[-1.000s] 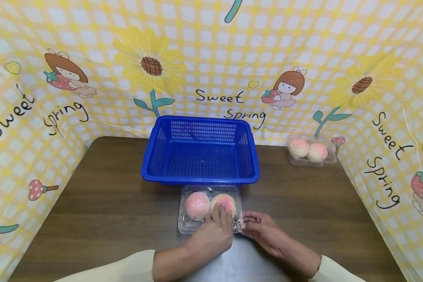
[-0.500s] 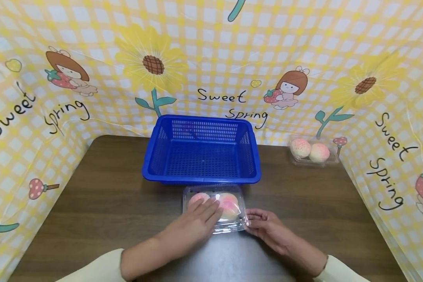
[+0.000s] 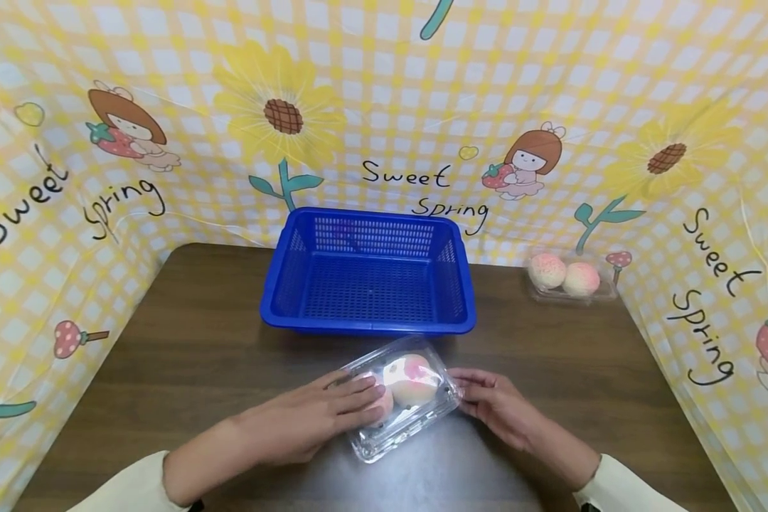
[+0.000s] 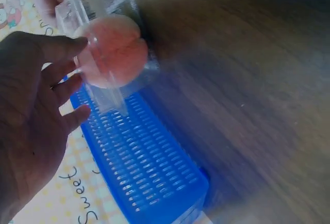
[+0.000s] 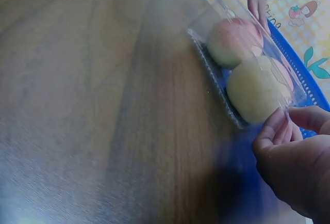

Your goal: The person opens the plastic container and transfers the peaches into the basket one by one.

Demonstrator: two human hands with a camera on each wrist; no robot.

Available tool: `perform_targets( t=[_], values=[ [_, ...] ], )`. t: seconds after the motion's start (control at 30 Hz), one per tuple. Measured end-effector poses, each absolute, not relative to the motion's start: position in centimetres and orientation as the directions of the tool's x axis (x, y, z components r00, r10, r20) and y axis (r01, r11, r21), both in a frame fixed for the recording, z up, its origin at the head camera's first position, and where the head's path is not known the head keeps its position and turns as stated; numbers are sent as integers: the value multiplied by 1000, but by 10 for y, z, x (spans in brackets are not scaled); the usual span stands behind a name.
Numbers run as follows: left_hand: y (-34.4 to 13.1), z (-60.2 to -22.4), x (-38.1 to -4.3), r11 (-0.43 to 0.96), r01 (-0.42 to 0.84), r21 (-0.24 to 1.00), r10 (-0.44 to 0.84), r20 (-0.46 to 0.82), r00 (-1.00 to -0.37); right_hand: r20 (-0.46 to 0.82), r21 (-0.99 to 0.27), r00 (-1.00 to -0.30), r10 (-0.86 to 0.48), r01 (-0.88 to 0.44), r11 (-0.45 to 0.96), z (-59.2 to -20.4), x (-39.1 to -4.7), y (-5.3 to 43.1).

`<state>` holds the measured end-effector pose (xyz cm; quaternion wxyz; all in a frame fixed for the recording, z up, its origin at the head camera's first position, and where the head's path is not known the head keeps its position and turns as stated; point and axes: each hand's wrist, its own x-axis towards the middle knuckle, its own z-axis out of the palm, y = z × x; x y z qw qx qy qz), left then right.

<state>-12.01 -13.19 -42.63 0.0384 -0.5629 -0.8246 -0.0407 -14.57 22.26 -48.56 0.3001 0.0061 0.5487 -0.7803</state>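
Observation:
A clear plastic clamshell box (image 3: 398, 424) with two pink and cream peaches (image 3: 412, 380) inside sits slanted in front of the basket, its lid down. My left hand (image 3: 297, 416) lies with fairly straight fingers over the box's left end, covering part of one peach. In the left wrist view that hand's thumb and fingers (image 4: 77, 118) are spread beside the box. At the opposite end, my right hand (image 3: 496, 405) pinches the box's edge between thumb and fingers, as the right wrist view shows with the fingertips (image 5: 276, 123).
Behind the box stands a blue plastic basket (image 3: 368, 328) with perforated walls. Another clear box (image 3: 572, 297) holding two peaches is at the table's back right. A yellow checked cloth (image 3: 384, 107) walls in the brown wooden table (image 3: 185, 341).
The box has turned counterclockwise, its left end coming nearer me. My left hand has slid left from the right peach to the box's left end; the right hand stays at the right edge.

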Motion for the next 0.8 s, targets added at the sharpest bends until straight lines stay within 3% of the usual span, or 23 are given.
perform_targets(
  t=[0.17, 0.4, 0.8],
  values=[
    [-131, -429, -119, 346, 938, -4, 929, 143, -342, -337, -847, -829, -446, 473, -241, -488, -152, 220],
    [-127, -435, -114, 338, 922, -191, 928, 230, -293, -373, -825, -835, -405, 498, -267, -489, -151, 214],
    [-93, -445, -84, 488, 822, -292, 846, 388, -365, -380, -816, -720, -581, 556, -156, -492, -139, 202]
  ],
)
